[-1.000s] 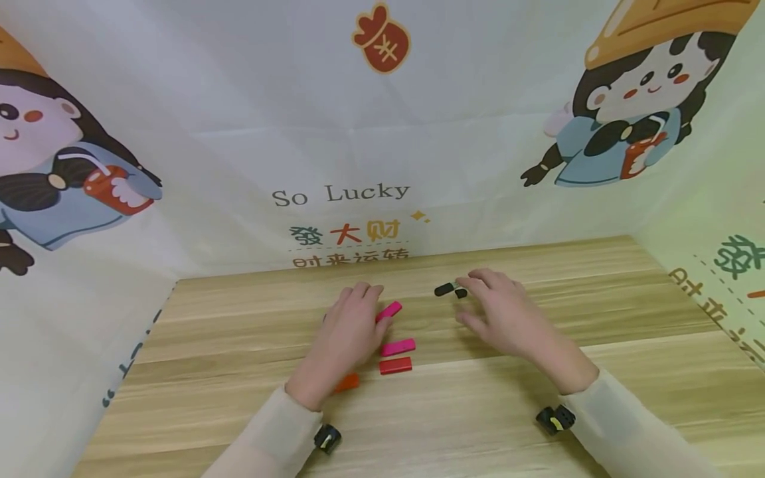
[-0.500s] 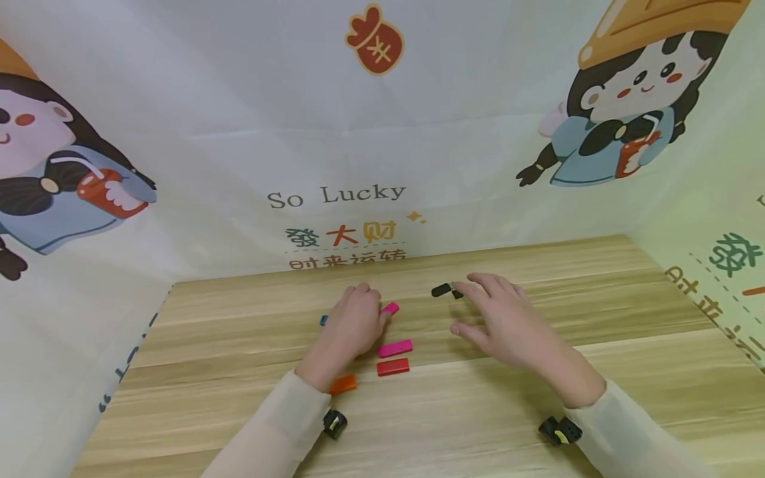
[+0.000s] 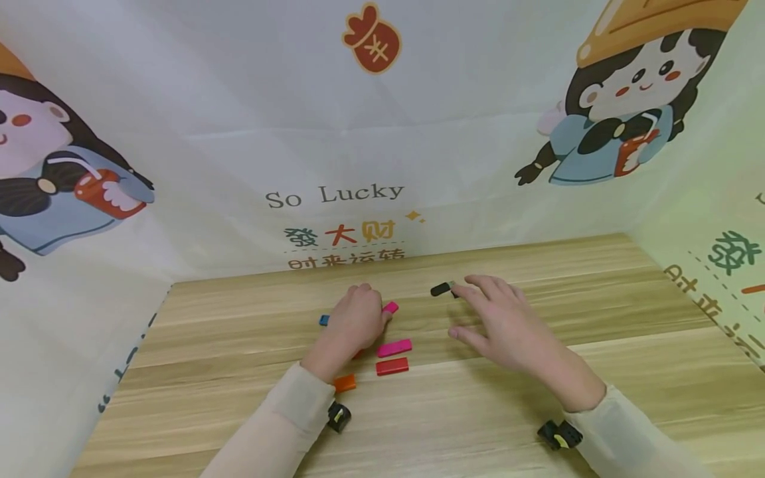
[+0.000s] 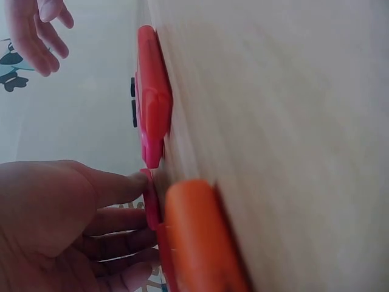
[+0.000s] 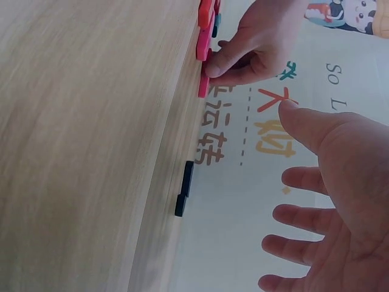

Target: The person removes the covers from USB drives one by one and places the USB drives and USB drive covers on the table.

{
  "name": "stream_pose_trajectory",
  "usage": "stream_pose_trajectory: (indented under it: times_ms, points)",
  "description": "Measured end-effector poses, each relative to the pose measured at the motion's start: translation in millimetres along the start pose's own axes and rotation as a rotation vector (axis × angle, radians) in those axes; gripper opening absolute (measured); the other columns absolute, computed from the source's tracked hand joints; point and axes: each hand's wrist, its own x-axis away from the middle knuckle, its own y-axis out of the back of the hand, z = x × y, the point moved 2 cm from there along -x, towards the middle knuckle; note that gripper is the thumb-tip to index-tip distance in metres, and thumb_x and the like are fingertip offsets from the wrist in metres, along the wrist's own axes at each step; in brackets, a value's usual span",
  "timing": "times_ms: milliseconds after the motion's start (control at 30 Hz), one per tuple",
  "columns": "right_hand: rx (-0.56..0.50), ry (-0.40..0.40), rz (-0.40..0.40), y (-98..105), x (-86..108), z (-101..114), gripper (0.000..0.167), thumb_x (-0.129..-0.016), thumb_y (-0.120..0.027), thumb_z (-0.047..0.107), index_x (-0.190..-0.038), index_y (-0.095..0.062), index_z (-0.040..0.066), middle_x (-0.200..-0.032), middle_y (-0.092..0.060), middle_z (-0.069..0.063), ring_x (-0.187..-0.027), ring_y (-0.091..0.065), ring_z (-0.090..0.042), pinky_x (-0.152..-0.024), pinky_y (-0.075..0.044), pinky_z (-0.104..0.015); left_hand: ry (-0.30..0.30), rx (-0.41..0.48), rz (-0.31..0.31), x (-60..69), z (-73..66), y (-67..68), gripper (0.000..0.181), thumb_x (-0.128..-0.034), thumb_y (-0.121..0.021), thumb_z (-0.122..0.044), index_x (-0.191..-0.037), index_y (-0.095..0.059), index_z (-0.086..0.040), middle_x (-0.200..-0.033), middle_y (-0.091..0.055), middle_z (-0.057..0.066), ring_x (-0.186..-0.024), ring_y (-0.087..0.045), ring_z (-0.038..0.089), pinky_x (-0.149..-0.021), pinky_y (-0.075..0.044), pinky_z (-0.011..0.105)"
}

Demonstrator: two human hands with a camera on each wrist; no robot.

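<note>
The person's left grip (image 3: pixel 356 318) is pinching the far pink piece (image 3: pixel 390 307), thumb on one side and index finger against the other; the piece sits at the fingertips, low over the surface (image 3: pixel 454 425), and whether it touches down along its whole length I cannot tell. Good handling here probably means a light, even pinch near the middle, since something this slim could roll or pivot if squeezed at one end. The near pink piece (image 3: pixel 395 348) and the red piece (image 3: pixel 392 366) lie side by side just nearer the person, so the thumb needs care not to nudge them. The blue piece (image 3: pixel 324 320) shows past the far side of that grip, and the orange piece (image 3: pixel 344 383) lies close to the sleeve, so a slightly raised wrist would be safer than a low drag. The right grip (image 3: pixel 502 325) holds nothing, fingers spread near the black piece (image 3: pixel 440 289), and is best left loose and clear of it.
</note>
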Motion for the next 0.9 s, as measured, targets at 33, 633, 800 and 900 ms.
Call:
stream_pose_trajectory:
  times_ms: [33, 633, 800, 900]
  points:
    - [-0.001, 0.0, -0.001, -0.2, 0.1, 0.0, 0.072, -0.097, -0.077, 0.046, -0.154, -0.054, 0.009, -0.156, -0.048, -0.023, -0.142, -0.045, -0.046, -0.113, -0.036, -0.072, 0.004, 0.0, 0.004, -0.1, -0.1, 0.2, 0.032, -0.1036, -0.071, -0.029, -0.088, -0.071, -0.002, -0.097, -0.063, 0.011, -0.094, -0.06, 0.029, -0.093, -0.057, 0.043]
    - [-0.011, -0.012, 0.0, 0.1, 1.2, -1.3, 0.071, -0.097, -0.077, 0.046, -0.153, -0.054, 0.009, -0.156, -0.048, -0.023, -0.142, -0.045, -0.046, -0.112, -0.035, -0.072, -0.01, 0.072, -0.008, 0.2, 0.4, 1.8, 0.022, -0.0977, -0.08, -0.019, -0.097, -0.067, -0.002, -0.089, -0.064, 0.009, -0.087, -0.062, 0.026, -0.085, -0.058, 0.042]
    - [-0.02, -0.021, 0.007, -0.3, 0.7, -1.2, 0.07, -0.098, -0.077, 0.045, -0.153, -0.054, 0.009, -0.157, -0.047, -0.022, -0.143, -0.044, -0.047, -0.113, -0.034, -0.072, -0.021, 0.113, -0.002, -0.4, 2.2, 0.7, 0.019, -0.0979, -0.079, -0.016, -0.095, -0.065, -0.003, -0.086, -0.061, 0.006, -0.084, -0.06, 0.023, -0.08, -0.056, 0.039]
    - [-0.023, -0.024, 0.008, -0.3, 0.4, -1.1, 0.07, -0.098, -0.078, 0.044, -0.153, -0.054, 0.009, -0.157, -0.046, -0.022, -0.143, -0.044, -0.047, -0.113, -0.034, -0.072, -0.022, 0.125, -0.001, -0.5, 2.9, 1.1, 0.018, -0.0983, -0.079, -0.014, -0.095, -0.064, -0.004, -0.087, -0.061, 0.006, -0.084, -0.06, 0.023, -0.08, -0.056, 0.039]
